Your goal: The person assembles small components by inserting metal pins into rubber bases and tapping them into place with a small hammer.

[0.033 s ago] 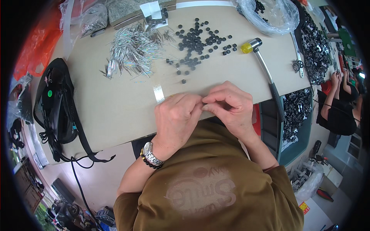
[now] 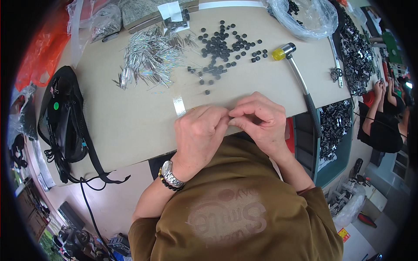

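Observation:
Close to the table's front edge, my left hand (image 2: 201, 134) and my right hand (image 2: 261, 122) meet at the fingertips. Both are closed in a pinch, and whatever small thing lies between the fingers is hidden. Beyond them, small black round caps (image 2: 220, 50) are scattered over the tabletop (image 2: 130, 126). To their left lies a heap of thin silvery metal pins (image 2: 150, 54). A mallet (image 2: 300, 76) with a yellow face and black grip rests to the right, its handle reaching past the table edge. A strip of shiny tape (image 2: 179, 106) is stuck beside my left hand.
On the left lies a black mesh bag (image 2: 67, 117) with straps and a cable. A clear plastic bag (image 2: 305, 21) holding black parts stands at the far right. A green bin (image 2: 346, 148) of dark metal parts sits beside the table. Another person (image 2: 383, 115) works farther right.

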`<action>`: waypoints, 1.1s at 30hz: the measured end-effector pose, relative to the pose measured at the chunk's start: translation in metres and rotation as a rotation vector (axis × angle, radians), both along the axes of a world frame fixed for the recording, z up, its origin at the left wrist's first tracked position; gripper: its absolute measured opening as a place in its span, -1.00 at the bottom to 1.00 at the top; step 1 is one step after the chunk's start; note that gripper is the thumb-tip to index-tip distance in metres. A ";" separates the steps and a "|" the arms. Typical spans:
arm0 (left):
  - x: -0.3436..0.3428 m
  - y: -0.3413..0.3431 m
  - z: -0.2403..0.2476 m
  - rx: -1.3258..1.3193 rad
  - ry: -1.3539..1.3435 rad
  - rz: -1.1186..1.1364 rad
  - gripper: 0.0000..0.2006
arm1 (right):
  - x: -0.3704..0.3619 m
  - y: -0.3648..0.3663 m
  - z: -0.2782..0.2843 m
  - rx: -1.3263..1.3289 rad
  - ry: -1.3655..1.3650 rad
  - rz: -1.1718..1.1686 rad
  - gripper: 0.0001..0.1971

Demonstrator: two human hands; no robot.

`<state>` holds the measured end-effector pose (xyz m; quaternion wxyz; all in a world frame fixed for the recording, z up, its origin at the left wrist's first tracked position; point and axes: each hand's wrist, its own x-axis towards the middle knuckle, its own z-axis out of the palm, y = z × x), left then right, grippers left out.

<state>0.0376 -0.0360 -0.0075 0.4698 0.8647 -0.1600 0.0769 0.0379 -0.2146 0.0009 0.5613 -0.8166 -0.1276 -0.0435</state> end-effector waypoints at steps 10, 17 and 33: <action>0.000 -0.001 0.000 -0.008 0.009 0.006 -0.89 | 0.002 0.003 0.003 -0.080 -0.052 -0.009 -0.79; 0.000 -0.002 0.002 0.002 0.012 0.017 -0.89 | 0.005 0.001 0.010 -0.164 -0.082 0.059 -0.78; 0.010 0.028 0.006 -0.038 0.106 0.195 -0.95 | 0.034 -0.089 0.014 -1.025 -0.125 -0.477 -0.75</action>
